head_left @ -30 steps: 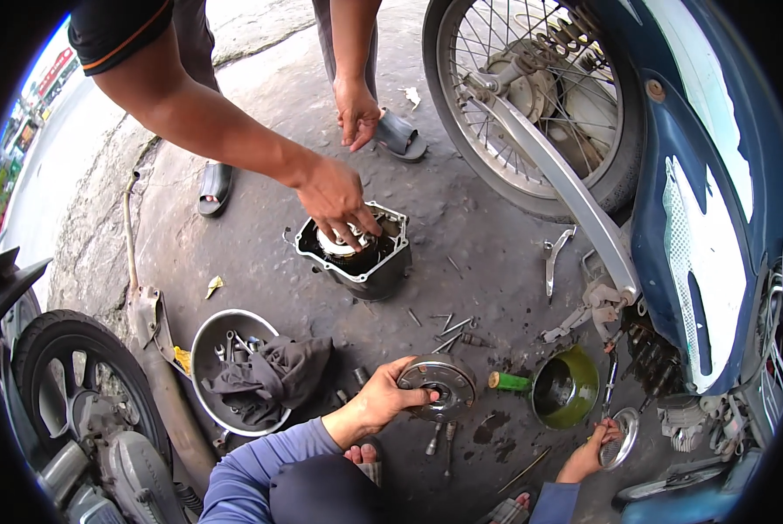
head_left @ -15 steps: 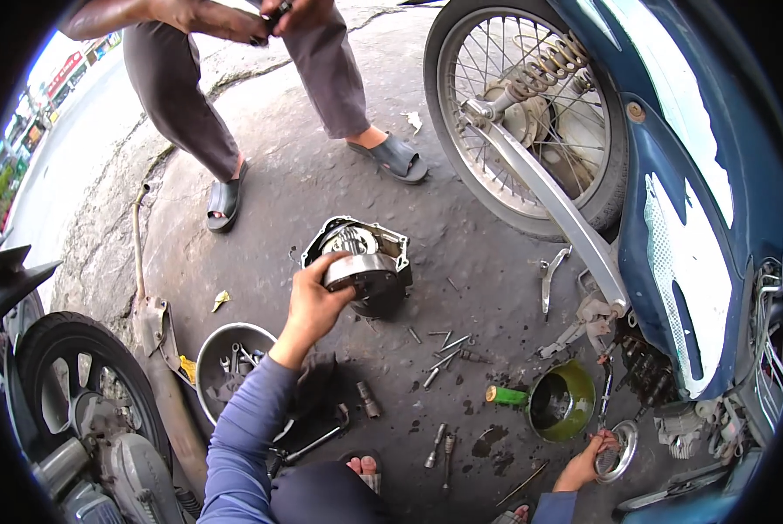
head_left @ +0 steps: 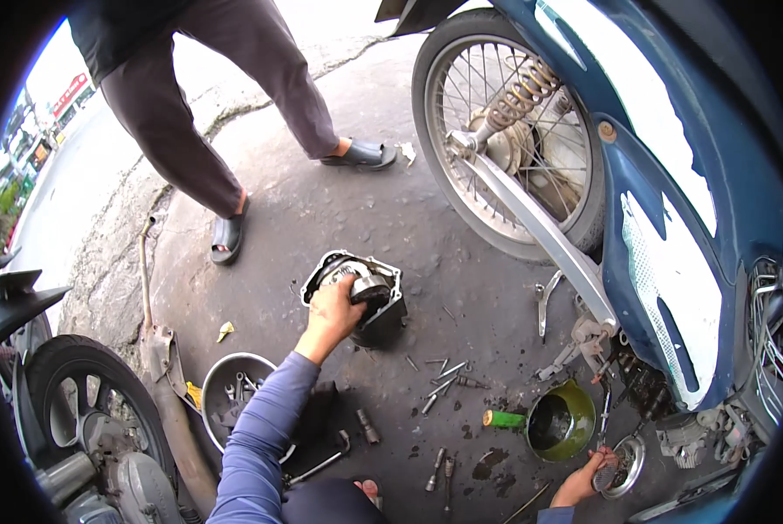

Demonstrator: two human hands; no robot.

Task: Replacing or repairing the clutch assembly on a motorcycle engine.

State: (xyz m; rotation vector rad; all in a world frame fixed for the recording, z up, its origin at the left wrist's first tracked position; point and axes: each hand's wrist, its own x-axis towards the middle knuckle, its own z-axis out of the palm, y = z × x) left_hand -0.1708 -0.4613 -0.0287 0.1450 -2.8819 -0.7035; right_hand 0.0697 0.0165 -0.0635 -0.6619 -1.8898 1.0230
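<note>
My left hand (head_left: 332, 313) grips a round metal drum (head_left: 373, 288) from its left side, fingers over its rim. The drum is tilted over an open engine casing (head_left: 395, 307) on the ground, hiding part of its inside. Whether the two touch, I cannot tell. At lower right, my right hand (head_left: 581, 479) is closed on a small round grey part (head_left: 605, 478) with a mesh-like face. That part is beside a shallow metal dish (head_left: 638, 470). A green-handled pot (head_left: 544, 450) with dark wet residue inside stands just above this hand.
Several bolts (head_left: 444, 382) and sockets (head_left: 368, 426) lie on the ground. A metal bowl of wrenches (head_left: 206, 397) stands left of my forearm. A blue motorbike (head_left: 614, 162) borders the right, a black wheel (head_left: 59, 384) the left. Another person's legs (head_left: 160, 113) stand ahead.
My left hand has tipped the drum and shifted it slightly right against the casing. My right hand still holds the grey part, now turned. The other person's hands have left the view.
</note>
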